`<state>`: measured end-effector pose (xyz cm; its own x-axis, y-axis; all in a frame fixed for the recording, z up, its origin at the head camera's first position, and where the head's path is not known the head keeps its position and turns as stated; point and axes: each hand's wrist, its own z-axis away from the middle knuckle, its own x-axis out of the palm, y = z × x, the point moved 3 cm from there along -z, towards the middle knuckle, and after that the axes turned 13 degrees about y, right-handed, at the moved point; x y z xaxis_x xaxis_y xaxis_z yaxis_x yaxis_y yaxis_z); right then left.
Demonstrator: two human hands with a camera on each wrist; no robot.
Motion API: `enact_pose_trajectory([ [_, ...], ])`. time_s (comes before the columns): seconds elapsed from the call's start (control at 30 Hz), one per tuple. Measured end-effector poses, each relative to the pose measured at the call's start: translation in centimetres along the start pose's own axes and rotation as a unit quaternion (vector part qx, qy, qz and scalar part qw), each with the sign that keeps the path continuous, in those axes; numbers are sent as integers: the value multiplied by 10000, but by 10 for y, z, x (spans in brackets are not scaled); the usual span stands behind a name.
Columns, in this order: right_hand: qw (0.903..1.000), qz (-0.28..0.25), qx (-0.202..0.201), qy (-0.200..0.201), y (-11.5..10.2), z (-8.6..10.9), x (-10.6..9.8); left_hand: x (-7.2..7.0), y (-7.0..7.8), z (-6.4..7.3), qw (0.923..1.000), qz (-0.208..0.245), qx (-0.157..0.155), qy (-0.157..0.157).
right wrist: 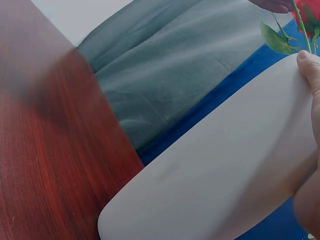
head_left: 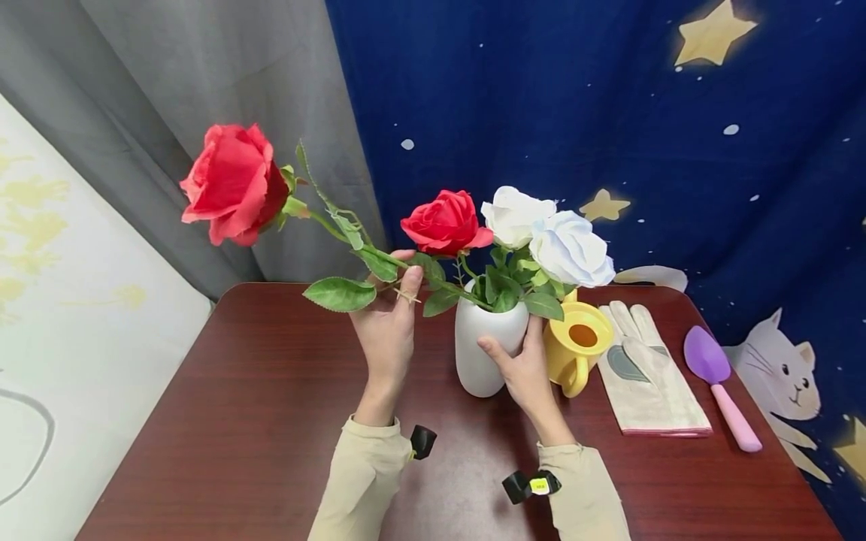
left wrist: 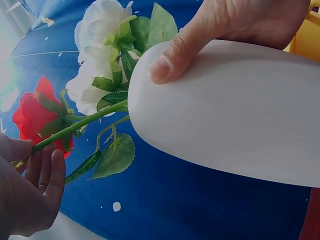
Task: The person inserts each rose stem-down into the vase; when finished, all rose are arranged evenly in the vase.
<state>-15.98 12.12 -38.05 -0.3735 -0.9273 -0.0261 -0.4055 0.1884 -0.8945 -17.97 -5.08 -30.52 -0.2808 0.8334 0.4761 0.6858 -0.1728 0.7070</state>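
A large red rose (head_left: 237, 184) leans far out to the left, its green stem running down into the mouth of a white vase (head_left: 482, 349). My left hand (head_left: 387, 323) pinches that stem between thumb and fingers, left of the vase; the left wrist view shows the stem (left wrist: 85, 121) in its grip. With the thumb on the near side, my right hand (head_left: 526, 372) grips the vase's right side. A smaller red rose (head_left: 446, 224), a white rose (head_left: 516, 216) and a pale bluish-white rose (head_left: 571, 248) stand in the vase among green leaves.
Right of the vase stands a yellow watering can (head_left: 575, 342). Beyond it lie pale work gloves (head_left: 652, 376) and a trowel (head_left: 720, 387) with a purple blade and pink handle, near the right edge of the dark red table (head_left: 271, 421). Curtains (head_left: 561, 90) hang behind.
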Motion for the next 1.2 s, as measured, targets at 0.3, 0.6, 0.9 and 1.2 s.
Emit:
enact_pose_trajectory([
  [0.3, 9995, -271, 114, -77, 2, 0, 2, 9, -11, 18, 9960, -361, -319, -748],
  [0.6, 9996, -246, 95, -53, 1, 1, 1, 17, 6, 22, 9914, -1096, -283, -659],
  [0.9, 9998, -167, 60, -38, 2, 1, 1, 19, 0, 31, 9813, -1713, -552, -690],
  [1.2, 9997, -230, 39, -29, 2, 0, 1, 17, -3, 34, 9734, -1963, -522, -1064],
])
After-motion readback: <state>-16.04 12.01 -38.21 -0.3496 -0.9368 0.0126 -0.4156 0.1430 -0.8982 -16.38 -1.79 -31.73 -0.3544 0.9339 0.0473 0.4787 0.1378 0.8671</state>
